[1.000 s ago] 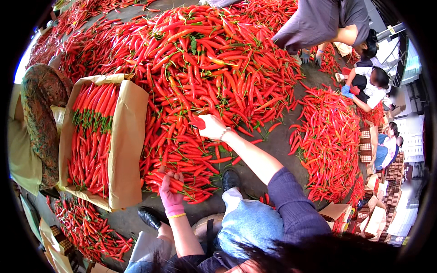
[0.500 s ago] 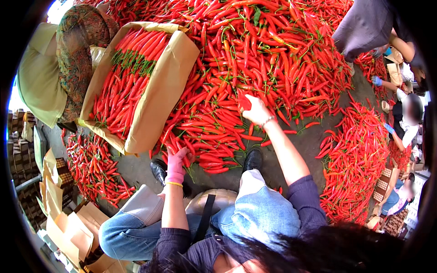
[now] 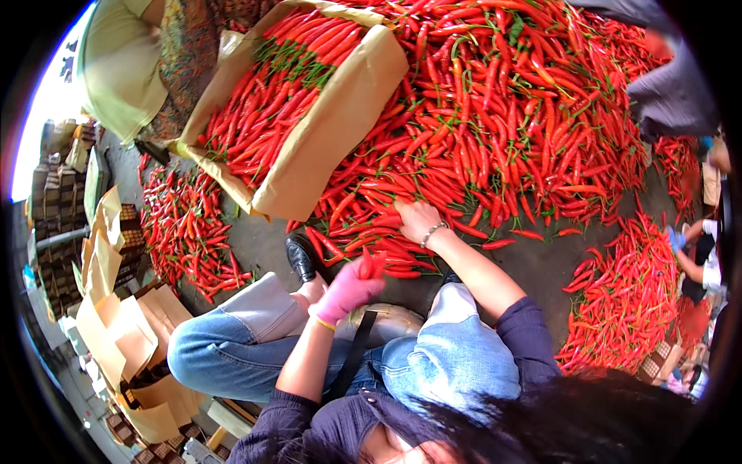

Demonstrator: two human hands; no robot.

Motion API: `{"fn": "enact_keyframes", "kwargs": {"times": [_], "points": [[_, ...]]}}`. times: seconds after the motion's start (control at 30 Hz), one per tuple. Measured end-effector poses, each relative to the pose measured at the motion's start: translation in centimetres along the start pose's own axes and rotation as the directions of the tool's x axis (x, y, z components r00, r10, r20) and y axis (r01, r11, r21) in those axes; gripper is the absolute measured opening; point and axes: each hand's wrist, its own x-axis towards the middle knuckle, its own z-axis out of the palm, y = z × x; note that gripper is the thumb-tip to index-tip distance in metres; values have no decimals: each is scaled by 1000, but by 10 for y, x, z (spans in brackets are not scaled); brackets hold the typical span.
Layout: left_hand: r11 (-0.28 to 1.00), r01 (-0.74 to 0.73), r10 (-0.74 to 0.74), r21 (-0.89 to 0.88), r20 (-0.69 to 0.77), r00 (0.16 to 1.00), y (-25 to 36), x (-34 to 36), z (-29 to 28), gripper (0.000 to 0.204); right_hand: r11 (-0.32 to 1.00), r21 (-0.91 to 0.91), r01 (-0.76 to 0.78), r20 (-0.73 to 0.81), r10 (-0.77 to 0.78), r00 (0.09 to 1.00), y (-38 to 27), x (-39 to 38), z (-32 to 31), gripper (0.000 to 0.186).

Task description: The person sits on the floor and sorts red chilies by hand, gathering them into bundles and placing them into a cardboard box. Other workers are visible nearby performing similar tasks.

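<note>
A broad heap of red chili peppers (image 3: pixel 495 116) with green stems spreads before me. My left hand (image 3: pixel 346 294), in a pink glove, is closed around a few red chili peppers (image 3: pixel 372 265), raised above my lap. On the near edge of the heap, my bare right hand (image 3: pixel 420 222), with a bracelet at the wrist, has its fingers curled on chili peppers; the fingertips are partly hidden. Left of the heap stands a paper-lined box (image 3: pixel 340 124), filled with peppers, its top row laid neatly with the stems aligned.
Smaller pepper piles lie at left (image 3: pixel 189 232) and right (image 3: pixel 618 301). Folded brown paper (image 3: pixel 127 332) and stacked crates (image 3: pixel 58 201) stand at the left. A person in light green (image 3: pixel 120 69) is beside the box; other people work along the right edge.
The view has shifted, so the box sits farther right and up. My left hand has risen from the heap's edge with peppers in it. My right hand has come nearer and leftward over the heap.
</note>
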Motion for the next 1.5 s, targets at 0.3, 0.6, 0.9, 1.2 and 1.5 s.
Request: {"fn": "enact_keyframes", "kwargs": {"times": [0.3, 0.6, 0.9, 1.2, 1.5], "points": [[385, 129, 249, 914, -237, 939, 67, 66, -197, 53, 982, -107, 158, 333, -115, 936, -34, -22, -108, 41], [347, -136, 178, 928, 77, 981, 65, 88, -247, 58, 874, -262, 409, 198, -366, 909, -140, 86, -25, 37], [461, -269, 163, 846, 217, 962, 56, 6, -271, 38, 749, -497, 438, 642, -22, 766, -151, 100, -25, 39], [793, -135, 283, 594, -164, 945, -59, -98, -284, 41, 819, -432, 378, 383, -213, 899, -215, 171, 69, 31], [967, -199, 250, 157, -466, 849, -97, -74, -271, 34, 979, -104, 176, 266, -143, 953, -188, 150, 22, 49]]}}
